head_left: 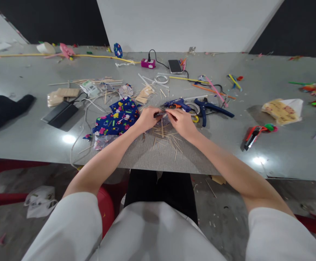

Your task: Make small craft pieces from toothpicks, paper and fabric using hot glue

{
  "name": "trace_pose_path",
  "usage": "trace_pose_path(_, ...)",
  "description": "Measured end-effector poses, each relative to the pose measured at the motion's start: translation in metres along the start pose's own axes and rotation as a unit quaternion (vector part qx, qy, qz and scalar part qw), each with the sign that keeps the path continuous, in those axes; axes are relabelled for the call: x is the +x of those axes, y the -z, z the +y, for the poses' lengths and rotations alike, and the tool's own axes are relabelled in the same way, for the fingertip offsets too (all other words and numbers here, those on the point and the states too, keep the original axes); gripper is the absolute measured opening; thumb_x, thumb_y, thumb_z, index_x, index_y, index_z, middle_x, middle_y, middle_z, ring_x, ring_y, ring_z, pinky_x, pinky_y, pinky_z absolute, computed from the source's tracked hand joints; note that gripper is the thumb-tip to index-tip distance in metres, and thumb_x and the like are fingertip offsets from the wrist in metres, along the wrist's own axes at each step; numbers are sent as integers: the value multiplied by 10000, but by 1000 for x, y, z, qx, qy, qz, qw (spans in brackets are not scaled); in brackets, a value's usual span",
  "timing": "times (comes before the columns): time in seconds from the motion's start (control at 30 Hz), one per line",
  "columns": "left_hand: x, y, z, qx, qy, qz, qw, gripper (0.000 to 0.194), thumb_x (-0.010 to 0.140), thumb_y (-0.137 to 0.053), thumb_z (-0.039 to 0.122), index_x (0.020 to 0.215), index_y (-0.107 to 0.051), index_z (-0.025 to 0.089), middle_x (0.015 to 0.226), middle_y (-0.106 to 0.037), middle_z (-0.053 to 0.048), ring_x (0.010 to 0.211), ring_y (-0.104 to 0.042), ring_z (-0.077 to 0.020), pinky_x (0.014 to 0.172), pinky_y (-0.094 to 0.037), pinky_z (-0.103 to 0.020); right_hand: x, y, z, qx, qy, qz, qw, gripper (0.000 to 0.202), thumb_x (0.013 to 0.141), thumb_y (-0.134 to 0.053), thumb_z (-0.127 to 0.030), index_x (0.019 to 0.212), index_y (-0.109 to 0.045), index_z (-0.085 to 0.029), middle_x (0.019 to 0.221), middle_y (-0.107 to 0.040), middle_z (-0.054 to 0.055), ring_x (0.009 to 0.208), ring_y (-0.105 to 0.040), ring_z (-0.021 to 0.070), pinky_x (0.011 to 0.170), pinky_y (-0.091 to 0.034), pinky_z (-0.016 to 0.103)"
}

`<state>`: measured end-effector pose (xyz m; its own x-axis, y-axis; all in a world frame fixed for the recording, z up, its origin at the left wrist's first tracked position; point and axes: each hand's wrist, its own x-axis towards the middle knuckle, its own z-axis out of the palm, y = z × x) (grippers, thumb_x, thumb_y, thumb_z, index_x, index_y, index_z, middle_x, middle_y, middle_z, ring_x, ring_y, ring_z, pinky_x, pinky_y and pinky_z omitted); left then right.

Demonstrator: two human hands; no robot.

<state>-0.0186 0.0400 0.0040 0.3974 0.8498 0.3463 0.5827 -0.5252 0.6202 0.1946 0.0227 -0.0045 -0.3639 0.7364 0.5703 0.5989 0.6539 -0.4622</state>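
My left hand (149, 119) and my right hand (183, 124) meet over the middle of the table, fingers closed in a pinch. Something small and dark sits between the fingertips, too small to name. Just below them, a thin wooden stick (162, 131) points toward me, above a loose scatter of toothpicks (172, 140). Beside my left hand lies blue patterned fabric (117, 119). A blue glue gun (178, 104) rests just behind my right hand, with blue-handled pliers (215, 108) farther right.
A black power adapter (61, 114) with a pale cable lies left. Behind are craft sticks (144, 94), pipe cleaners (215, 90), a phone (175, 66) and a purple power socket (148, 63). To the right are a box cutter (252, 138) and a paper packet (281, 111).
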Motion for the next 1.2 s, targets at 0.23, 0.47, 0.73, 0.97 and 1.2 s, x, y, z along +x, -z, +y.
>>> trace_pose_path(0.23, 2, -4, -5, 11, -21, -7, 1000, 140, 901, -697, 165, 979, -811, 181, 936, -803, -64, 881, -700, -216, 829, -510, -324, 1, -1, 2, 2, -7, -5, 1000, 311, 1081, -543, -287, 1281, -767, -207, 1218, -796, 124, 1121, -759, 280, 1024, -595, 478)
trace_pose_path(0.47, 3, -10, -10, 48, -43, 6, 998, 94, 920, -705, 172, 854, -772, 166, 863, -774, -78, 855, -691, -229, 842, -525, -348, 1, -1, 3, -10, -2, -5, 1000, 329, 1091, -512, -294, 1286, -763, -210, 1216, -796, 113, 1119, -762, 279, 1033, -606, 485)
trace_pose_path(0.73, 3, 11, -10, 48, -78, -28, 995, 279, 900, -710, 163, 1170, -769, 199, 1124, -791, -97, 1044, -711, -249, 969, -536, -375, -1, 2, 0, -5, 3, -25, 1000, 306, 1086, -517, -315, 1252, -759, -226, 1223, -792, 108, 1130, -752, 274, 1033, -603, 482)
trace_pose_path(0.97, 3, 20, -9, 100, -50, -60, 992, 160, 916, -654, 161, 988, -793, 196, 913, -765, -83, 896, -706, -244, 845, -535, -354, -3, 9, -8, -15, 17, -38, 999, 284, 1048, -508, -244, 1200, -744, -195, 1136, -797, 116, 1053, -750, 264, 988, -594, 444)
trace_pose_path(1.2, 2, 9, -8, 102, -64, -3, 993, 98, 926, -675, 132, 941, -752, 190, 921, -767, -79, 948, -694, -250, 914, -534, -378, -5, 13, -9, -7, 42, -40, 998, 266, 1021, -498, -192, 1155, -727, -186, 1062, -781, 111, 971, -735, 247, 923, -597, 422)
